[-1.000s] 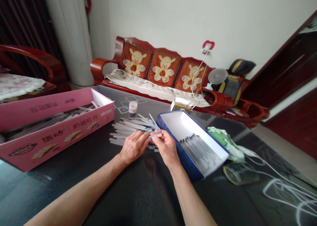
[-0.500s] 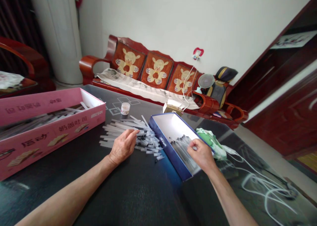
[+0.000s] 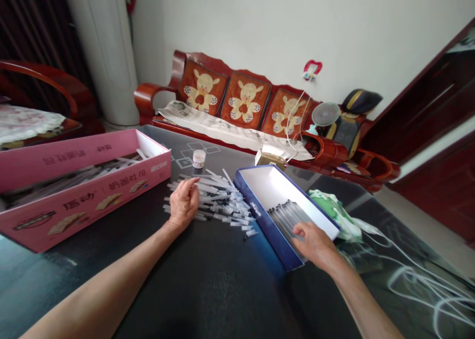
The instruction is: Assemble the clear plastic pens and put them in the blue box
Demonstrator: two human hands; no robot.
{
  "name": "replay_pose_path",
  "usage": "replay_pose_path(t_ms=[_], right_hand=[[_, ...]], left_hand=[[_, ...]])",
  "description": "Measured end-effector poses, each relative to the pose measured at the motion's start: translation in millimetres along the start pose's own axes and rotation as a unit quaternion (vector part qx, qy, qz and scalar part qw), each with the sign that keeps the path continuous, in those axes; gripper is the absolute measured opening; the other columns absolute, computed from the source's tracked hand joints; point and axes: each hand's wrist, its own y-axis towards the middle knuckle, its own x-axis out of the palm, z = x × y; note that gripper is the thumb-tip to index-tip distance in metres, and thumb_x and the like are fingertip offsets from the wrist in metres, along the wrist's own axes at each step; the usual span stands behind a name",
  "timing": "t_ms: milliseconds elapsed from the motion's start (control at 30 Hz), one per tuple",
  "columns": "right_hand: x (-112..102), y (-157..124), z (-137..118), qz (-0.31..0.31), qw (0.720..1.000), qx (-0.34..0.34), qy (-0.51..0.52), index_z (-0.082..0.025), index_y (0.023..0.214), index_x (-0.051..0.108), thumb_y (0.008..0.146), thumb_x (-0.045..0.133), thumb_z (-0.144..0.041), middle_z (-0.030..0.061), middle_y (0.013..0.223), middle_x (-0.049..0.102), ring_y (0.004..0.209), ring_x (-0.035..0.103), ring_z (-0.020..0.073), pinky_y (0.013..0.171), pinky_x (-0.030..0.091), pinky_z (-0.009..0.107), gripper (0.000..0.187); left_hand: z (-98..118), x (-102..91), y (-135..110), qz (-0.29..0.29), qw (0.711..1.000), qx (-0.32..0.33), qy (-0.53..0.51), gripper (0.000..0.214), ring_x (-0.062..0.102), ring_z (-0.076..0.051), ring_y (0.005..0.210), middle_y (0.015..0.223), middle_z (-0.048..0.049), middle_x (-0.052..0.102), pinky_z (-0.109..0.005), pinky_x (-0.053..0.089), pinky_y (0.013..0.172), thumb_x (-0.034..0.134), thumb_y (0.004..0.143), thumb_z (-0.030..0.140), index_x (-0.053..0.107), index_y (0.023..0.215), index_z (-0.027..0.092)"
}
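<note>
Resting left hand [image 3: 182, 204]: open and relaxed, fingers slightly curled, lying on the tabletop [image 3: 193, 289] at the edge of the pile, a little left of the blue-and-white cardboard box [image 3: 267, 230]; you hold nothing visible in it.

Reaching right hand [image 3: 315, 245]: inside the box at its near end, fingers lowered over the tubes; you can't be seen clearly gripping or releasing, so its state cannot be told.

Loose pile of clear plastic tubes [image 3: 218, 200]: scattered flat just left of the box, nearly touching its long blue side, with some tubes crossing others.

Black-tipped tubes [image 3: 285, 217]: lying side by side in the box, tips toward its far end, right under your right hand's fingers.

Pink printed carton [image 3: 85, 190]: open, well left of the box, holding more tubes.

Small white jar [image 3: 199, 158]: left of the box's far end.

Cardboard packet [image 3: 269, 157]: just beyond the box.

Green-and-white plastic bag [image 3: 332, 213]: just right of the box.

White cord [image 3: 415, 279]: coiled loosely on the tabletop, right of the box.
</note>
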Motion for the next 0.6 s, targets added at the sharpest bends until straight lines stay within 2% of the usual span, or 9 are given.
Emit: replay_pose_path(t_ms=[67,133,267,333,433,600], right_hand=[[-6.5,1.1,-16.7,0.032,0.999,-0.014,0.016,-0.022,0.065,0.064,0.067,0.060,-0.027,0.0040,0.070,0.061,0.062,0.058,0.0187,0.061,0.043,0.030,0.007],[-8.5,2.1,-44.8,0.077,0.994,-0.047,0.059,-0.022,0.067,0.064,0.073,0.057,-0.030,0.0036,0.072,0.061,0.064,0.058,0.0180,0.063,0.044,0.029,0.012],[11.3,10.6,-119.9,0.107,0.973,-0.142,0.147,-0.023,0.075,0.066,0.083,0.054,-0.029,0.0037,0.076,0.062,0.072,0.059,0.0174,0.068,0.045,0.027,0.015],[28.6,22.2,-155.4,0.103,0.965,-0.186,0.154,-0.023,0.081,0.068,0.085,0.053,-0.024,0.0044,0.080,0.062,0.077,0.060,0.0177,0.073,0.045,0.027,0.015],[49.5,45.8,-194.7,0.066,0.966,-0.230,0.102,-0.023,0.085,0.071,0.086,0.053,-0.020,0.0060,0.082,0.063,0.082,0.059,0.0187,0.078,0.044,0.028,0.019],[60.3,68.9,-225.7,0.000,0.964,-0.264,0.020,-0.024,0.096,0.071,0.080,0.063,-0.021,0.0077,0.092,0.063,0.091,0.058,0.0210,0.083,0.043,0.032,0.018]], left_hand=[[-5.1,-0.7,4.5,0.011,0.999,-0.031,-0.008,0.027,0.053,-0.011,0.063,0.070,0.0000,0.056,-0.023,0.044,0.066,0.044,0.085,0.020,0.066,0.100,0.017],[-11.7,-0.9,8.0,0.022,0.998,-0.058,-0.018,0.027,0.054,-0.011,0.064,0.072,0.0003,0.058,-0.022,0.044,0.066,0.044,0.085,0.021,0.067,0.100,0.018],[-26.9,-1.0,12.8,0.062,0.990,-0.121,-0.037,0.029,0.057,-0.011,0.067,0.074,0.0006,0.062,-0.023,0.046,0.067,0.044,0.084,0.024,0.067,0.101,0.018],[-32.3,-1.2,13.6,0.069,0.988,-0.136,-0.038,0.029,0.059,-0.012,0.068,0.075,0.0001,0.063,-0.024,0.047,0.068,0.045,0.084,0.024,0.067,0.102,0.018],[-34.6,-1.2,12.7,0.067,0.989,-0.129,-0.036,0.030,0.061,-0.013,0.070,0.076,-0.0008,0.065,-0.024,0.048,0.068,0.044,0.084,0.023,0.067,0.102,0.017],[-31.6,1.0,9.8,0.060,0.990,-0.118,-0.044,0.029,0.061,-0.013,0.071,0.076,-0.0006,0.065,-0.023,0.048,0.067,0.044,0.085,0.021,0.065,0.103,0.018]])
